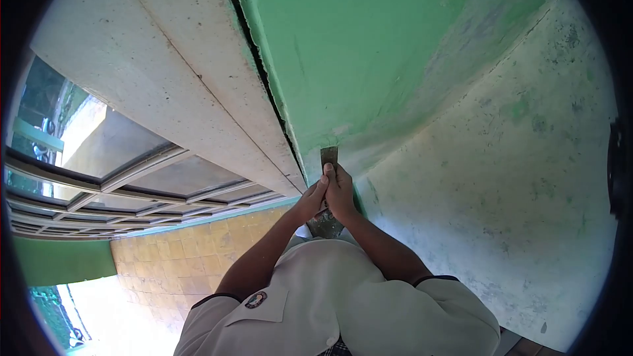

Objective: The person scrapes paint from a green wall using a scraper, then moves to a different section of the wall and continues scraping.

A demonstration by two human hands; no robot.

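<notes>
Both my hands meet in front of my chest, close to the corner of the green wall [356, 46]. My left hand [311, 202] and my right hand [339, 192] are wrapped together around a dark, flat, worn strip-like tool [329, 154]. Its squared end points up past my fingers towards the wall's lower part. Below my hands a wider, dark, speckled piece [325, 225] shows; whether it belongs to the same tool I cannot tell. My palms and part of the grip are hidden.
A pale, patchy wall [488, 178] rises on the right. A white panel [191, 59] and a framed window [132, 191] are on the left, with yellow tiles [191, 247] beneath. A dark gap runs between panel and green wall.
</notes>
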